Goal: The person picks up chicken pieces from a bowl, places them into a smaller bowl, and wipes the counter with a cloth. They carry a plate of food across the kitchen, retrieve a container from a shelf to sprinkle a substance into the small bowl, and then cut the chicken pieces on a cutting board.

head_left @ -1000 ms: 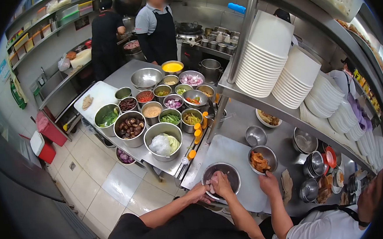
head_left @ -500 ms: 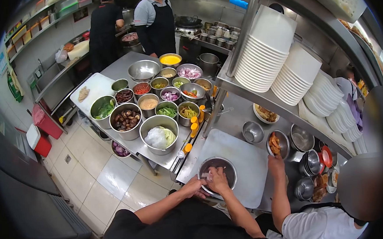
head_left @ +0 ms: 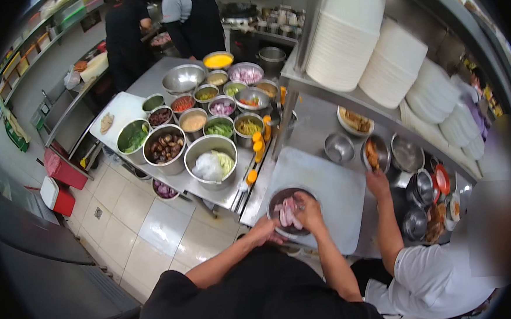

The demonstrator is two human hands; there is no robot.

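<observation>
A metal bowl point(head_left: 275, 227) stands at the near edge of the white cutting board point(head_left: 339, 183). Pale pink pieces that look like raw meat point(head_left: 286, 212) lie inside it. My left hand point(head_left: 264, 231) is closed on the bowl's near left rim. At the bowl's right side, my right hand point(head_left: 310, 212) has its fingers curled in over the rim, close to the meat. Those fingertips are partly hidden and blurred, so I cannot make out what is between them.
Left, a steel table carries pots of mushrooms point(head_left: 167, 146), green leaves point(head_left: 133, 137) and cut vegetables. Yellow-capped bottles point(head_left: 259, 146) line its edge. Stacked white bowls point(head_left: 344, 34) stand on an overhead shelf. A co-worker's hand point(head_left: 377, 184) holds a bowl of orange food point(head_left: 373, 154) at right.
My right hand has moved from over the meat to the bowl's right side, uncovering the pieces. My left hand stays at the rim. The view has shifted slightly.
</observation>
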